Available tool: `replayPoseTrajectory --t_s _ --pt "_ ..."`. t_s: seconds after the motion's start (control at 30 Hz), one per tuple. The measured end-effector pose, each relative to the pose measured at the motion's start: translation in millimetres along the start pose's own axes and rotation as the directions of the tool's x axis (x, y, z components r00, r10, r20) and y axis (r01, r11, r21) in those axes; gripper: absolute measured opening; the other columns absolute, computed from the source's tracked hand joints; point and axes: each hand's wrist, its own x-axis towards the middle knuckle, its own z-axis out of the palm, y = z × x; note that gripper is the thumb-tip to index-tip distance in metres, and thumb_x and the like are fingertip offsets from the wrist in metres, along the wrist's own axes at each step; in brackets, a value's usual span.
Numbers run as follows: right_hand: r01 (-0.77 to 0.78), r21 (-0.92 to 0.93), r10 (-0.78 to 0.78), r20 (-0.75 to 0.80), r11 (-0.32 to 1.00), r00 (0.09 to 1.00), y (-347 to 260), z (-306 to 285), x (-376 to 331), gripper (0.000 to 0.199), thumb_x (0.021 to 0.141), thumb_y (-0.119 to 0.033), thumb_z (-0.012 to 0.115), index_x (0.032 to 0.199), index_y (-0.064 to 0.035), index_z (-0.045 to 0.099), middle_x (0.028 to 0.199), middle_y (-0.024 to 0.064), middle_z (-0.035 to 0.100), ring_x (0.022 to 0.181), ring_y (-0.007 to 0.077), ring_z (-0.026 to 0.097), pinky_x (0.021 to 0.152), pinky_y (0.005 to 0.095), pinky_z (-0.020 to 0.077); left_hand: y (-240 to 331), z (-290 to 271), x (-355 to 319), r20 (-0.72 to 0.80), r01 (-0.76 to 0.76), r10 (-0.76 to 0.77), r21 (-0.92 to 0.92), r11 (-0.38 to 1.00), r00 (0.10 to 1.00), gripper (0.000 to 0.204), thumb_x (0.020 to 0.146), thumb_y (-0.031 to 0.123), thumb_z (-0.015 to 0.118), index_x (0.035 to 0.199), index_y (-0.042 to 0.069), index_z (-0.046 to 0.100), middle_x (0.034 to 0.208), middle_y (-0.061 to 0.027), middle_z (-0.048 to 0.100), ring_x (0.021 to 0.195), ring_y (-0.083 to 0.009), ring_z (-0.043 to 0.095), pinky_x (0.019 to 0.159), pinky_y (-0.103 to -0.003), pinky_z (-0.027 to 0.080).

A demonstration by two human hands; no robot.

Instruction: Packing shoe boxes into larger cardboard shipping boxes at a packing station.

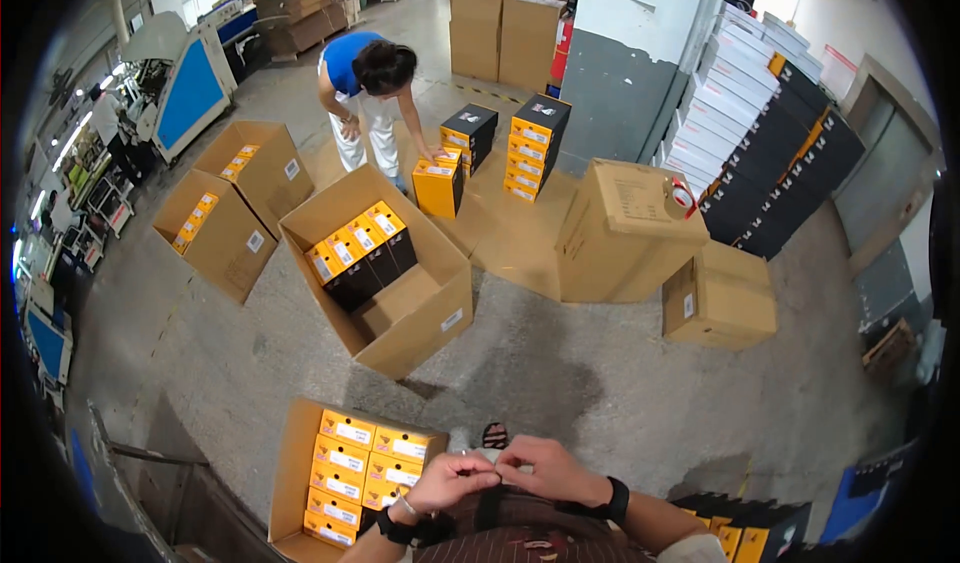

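Observation:
Both hands meet close to my body at the lower middle, fingertips pinched together. My left hand (452,480) is closed, thumb against the fingers, and touches my right hand (548,469), which is pinched the same way. Anything between the fingertips is too small to make out. Just left of my left hand stands an open carton (290,463) holding several yellow shoe boxes (338,481) with white labels. Farther off, a larger open carton (425,328) is partly filled with a row of yellow-and-black shoe boxes (362,251).
A co-worker in a blue top (355,63) bends over a yellow shoe box (437,188) near two stacks. A taped carton (625,233) carries a tape roll (682,199). Two open cartons (225,248) stand left; stacked white boxes (725,88) stand right. Black-and-yellow boxes (750,528) sit by my right elbow.

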Motion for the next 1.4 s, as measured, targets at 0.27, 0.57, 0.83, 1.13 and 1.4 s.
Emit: replayPoseTrajectory --t_s 0.27,0.57,0.83,1.13,1.4 --pt "-0.065 0.094 0.062 0.035 0.993 0.997 51.7 -143.8 143.7 0.014 0.085 -0.015 0.061 0.091 -0.002 0.062 0.082 0.009 0.059 0.073 0.0199 0.059 0.065 0.0291 0.0473 90.0 -60.4 186.3 0.019 -0.06 0.057 0.136 0.989 0.998 0.011 0.089 0.008 0.059 0.092 -0.001 0.064 0.084 -0.0041 0.062 0.077 -0.0106 0.057 0.07 -0.024 0.045" --pt "-0.075 -0.027 0.079 0.166 0.997 0.983 160.7 -290.9 329.0 0.015 0.083 -0.016 0.06 0.085 -0.0014 0.063 0.075 0.0074 0.062 0.071 0.0198 0.059 0.064 0.0304 0.0466 119.5 -115.5 352.0 -0.354 0.001 0.036 0.103 0.995 0.934 0.013 0.087 0.012 0.062 0.087 0.0 0.066 0.079 -0.0038 0.064 0.073 -0.0093 0.057 0.067 -0.024 0.046" --pt "-0.419 -0.317 0.145 -0.625 0.851 0.767 356.0 -535.9 611.5 0.013 0.076 -0.014 0.066 0.079 -0.0015 0.067 0.066 0.0085 0.065 0.06 0.015 0.061 0.057 0.029 0.0485 126.8 -176.7 441.8 -0.611 0.065 -0.019 0.052 0.997 0.792 0.01 0.081 0.012 0.069 0.086 0.003 0.068 0.076 -0.0003 0.064 0.068 -0.0077 0.057 0.063 -0.022 0.046" --pt "-0.147 -0.424 -0.071 -0.457 0.894 0.886 352.0 -525.9 872.5 0.014 0.073 -0.01 0.057 0.081 -0.0015 0.065 0.076 0.017 0.065 0.074 0.0298 0.064 0.068 0.0382 0.0502 133.5 -304.8 556.9 -0.685 0.225 -0.111 0.079 0.971 0.72 0.012 0.081 0.009 0.069 0.09 0.001 0.067 0.075 0.0006 0.063 0.068 -0.0049 0.055 0.063 -0.02 0.046" --pt "-0.269 -0.487 0.501 0.446 0.831 0.741 490.2 -430.1 711.7 0.012 0.078 -0.015 0.061 0.082 -0.0043 0.066 0.071 0.0068 0.065 0.062 0.0137 0.058 0.059 0.0307 0.0475 164.1 -389.0 616.3 -0.694 0.213 -0.113 0.059 0.975 0.711 0.015 0.08 0.012 0.071 0.09 0.001 0.067 0.077 -0.0015 0.064 0.069 -0.0068 0.057 0.063 -0.021 0.047"
